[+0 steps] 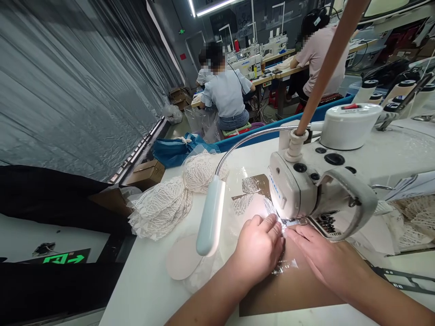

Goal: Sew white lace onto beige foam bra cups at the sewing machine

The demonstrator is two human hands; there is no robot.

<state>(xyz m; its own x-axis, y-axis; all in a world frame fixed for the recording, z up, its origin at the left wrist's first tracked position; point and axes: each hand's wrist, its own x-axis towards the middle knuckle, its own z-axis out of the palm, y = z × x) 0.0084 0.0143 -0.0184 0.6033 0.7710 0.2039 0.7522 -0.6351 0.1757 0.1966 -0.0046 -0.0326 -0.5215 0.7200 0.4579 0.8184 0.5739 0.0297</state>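
A white sewing machine point(292, 181) stands over the work, its needle area brightly lit. My left hand point(261, 244) is closed, fingers curled at the edge of a pale fabric piece with lace point(251, 206), close to the presser foot. My right hand point(314, 246) lies with its fingers stretched out and fairly flat, fingertips just right of the needle area. Beneath both hands is a brown sheet point(288, 290) on the white table. The fabric under the fingertips is mostly hidden.
Left of the machine, a lamp point(210, 217) hangs on a bendable metal neck. White lace pieces point(163, 206) lie stacked beyond it, and a pale round pad point(183, 258) lies nearer. Thread cones point(367, 90) stand at right. Co-workers point(224, 90) sit at machines behind.
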